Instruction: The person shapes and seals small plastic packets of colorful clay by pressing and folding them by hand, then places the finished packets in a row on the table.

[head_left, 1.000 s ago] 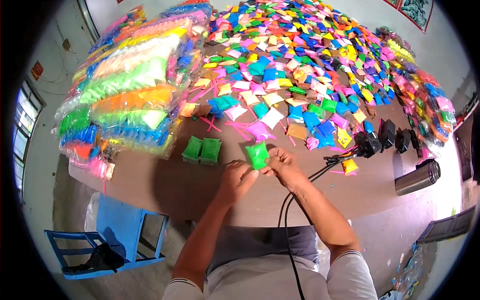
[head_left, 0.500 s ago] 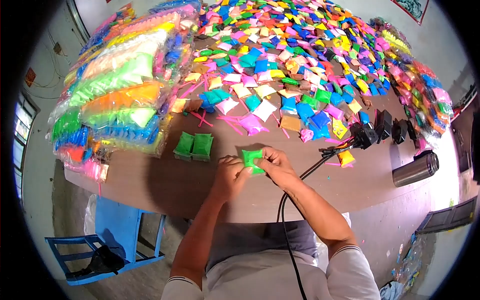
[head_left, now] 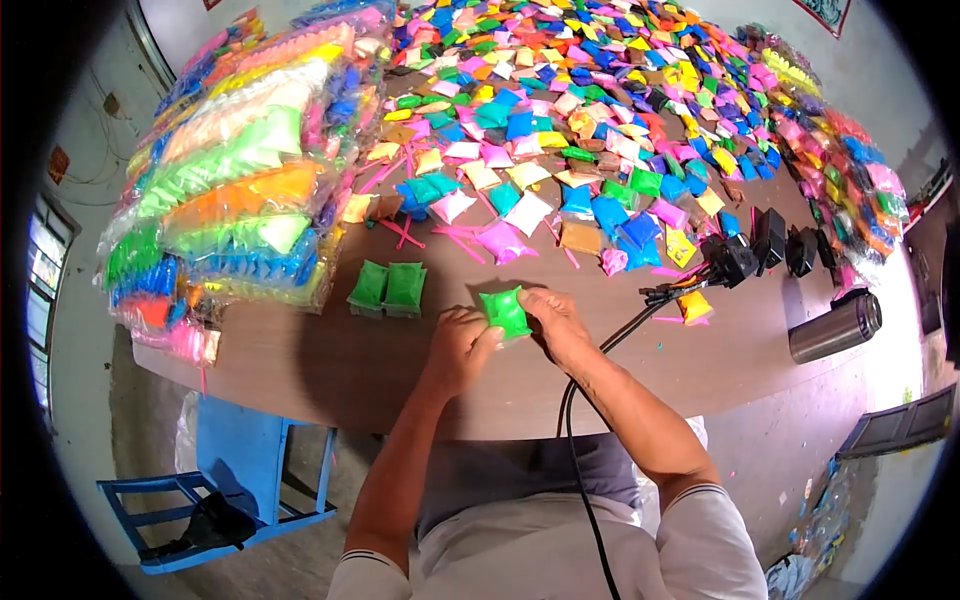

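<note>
A: Grip?
B: Left hand [head_left: 460,348] and right hand [head_left: 556,318] both pinched closed on green packet [head_left: 506,313], centre of frame.
A: Nearby?
B: Two matching packs [head_left: 404,287] on table [head_left: 260,355], left of centre.

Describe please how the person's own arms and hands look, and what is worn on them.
The left hand and the right hand are without gloves; I can make out no watch or ring. The forearms are uncovered too. The short sleeves are pale, whitish grey, with thin dark stripes near the edge.
</note>
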A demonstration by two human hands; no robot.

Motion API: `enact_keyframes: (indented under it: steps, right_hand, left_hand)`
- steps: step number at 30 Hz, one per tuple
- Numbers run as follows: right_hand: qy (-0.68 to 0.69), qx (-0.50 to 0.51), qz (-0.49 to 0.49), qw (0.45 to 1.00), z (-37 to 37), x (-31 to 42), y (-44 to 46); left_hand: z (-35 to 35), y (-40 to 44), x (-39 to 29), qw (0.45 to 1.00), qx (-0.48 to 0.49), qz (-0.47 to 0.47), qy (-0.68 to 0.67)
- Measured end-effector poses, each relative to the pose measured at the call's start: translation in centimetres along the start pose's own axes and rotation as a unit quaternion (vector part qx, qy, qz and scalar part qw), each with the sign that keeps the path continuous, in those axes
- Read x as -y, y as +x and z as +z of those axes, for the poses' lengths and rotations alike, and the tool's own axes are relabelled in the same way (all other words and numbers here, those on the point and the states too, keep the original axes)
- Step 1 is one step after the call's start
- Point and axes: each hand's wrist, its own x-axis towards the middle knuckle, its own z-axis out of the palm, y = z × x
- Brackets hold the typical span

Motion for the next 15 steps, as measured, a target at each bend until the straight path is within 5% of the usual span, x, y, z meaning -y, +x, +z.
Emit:
enact_keyframes:
  steps: [7,15]
  right_hand:
    - [0.074,-0.004,-0.062,0.995,1.0,0.7,-0.6]
    - [0.156,0.030,0.001,0.987,-0.8,-0.2,0.7]
  left_hand:
    - [-0.3,0.1,-0.5,1.000,0.014,-0.009,-0.018]
    - [0.0,0.3,-0.7,0.999,-0.027,0.026,0.001]
